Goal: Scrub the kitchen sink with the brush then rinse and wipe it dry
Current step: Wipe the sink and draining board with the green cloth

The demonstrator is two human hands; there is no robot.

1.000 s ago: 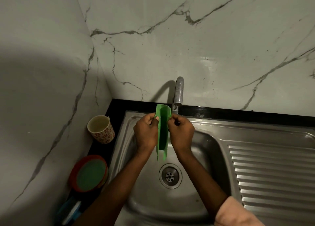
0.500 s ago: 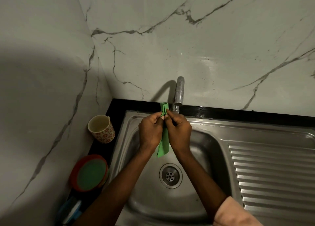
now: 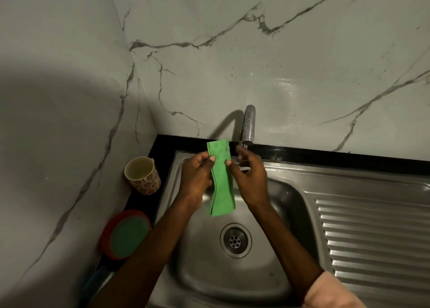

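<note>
A green cloth hangs as a long strip over the steel sink basin, just below the tap. My left hand pinches its left edge near the top. My right hand touches the cloth's right edge with the thumb, fingers partly spread. No water runs from the tap. The drain lies below the cloth. No brush is in either hand.
A flowered cup stands on the black counter at the left. Nearer lies a round red-rimmed dish with a green inside, and a blue object below it. The ribbed draining board spreads to the right. Marble walls close in behind and left.
The cloth was folded narrow between both hands half a second ago; now it is spread into a wider flat strip and my hands have moved apart.
</note>
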